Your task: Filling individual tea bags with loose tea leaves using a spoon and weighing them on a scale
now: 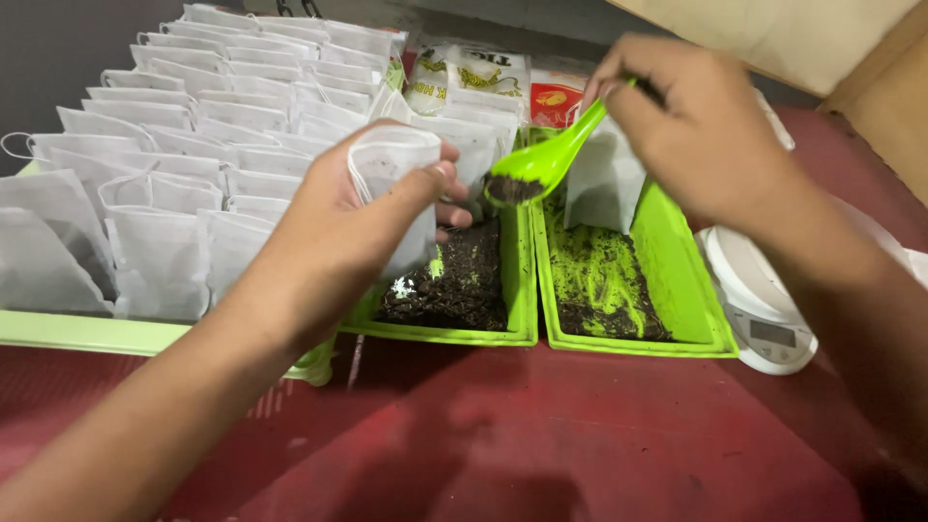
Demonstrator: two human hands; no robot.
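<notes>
Over the green trays (619, 343), the left hand (358, 217) pinched a small white filter bag (391, 159) open; flimsy and light, it looked best gripped at its rim. The right hand (696, 121) clasped a green spoon (541, 159) carrying dark loose tea beside the bag.

left hand (362, 208) pinched shut, right hand (691, 116) curled closed, forearms converging.
</notes>
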